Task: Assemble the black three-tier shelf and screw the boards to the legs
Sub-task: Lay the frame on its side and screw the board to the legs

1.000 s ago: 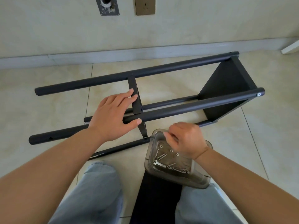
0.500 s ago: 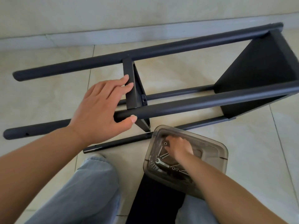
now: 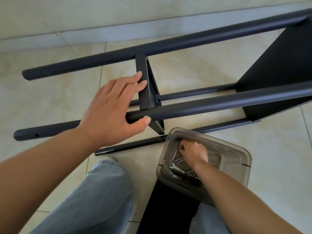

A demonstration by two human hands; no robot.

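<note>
Left hand (image 3: 111, 112) flat on sideways black shelf (image 3: 219, 105), right hand (image 3: 194, 152) in tub (image 3: 236, 149), grip unclear.

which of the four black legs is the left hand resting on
The nearer raised leg, the thick tube passing just above the clear box. The left hand lies across it, thumb along its near side; the other three legs are untouched.

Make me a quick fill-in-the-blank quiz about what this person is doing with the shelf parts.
The black metal shelf frame lies on its ___ on the tiled floor.
The left hand rests on the frame's ___ tier.
The right hand reaches into the translucent grey plastic box, which sits on a flat ___ board.
Missing words: side; middle; black.
</note>
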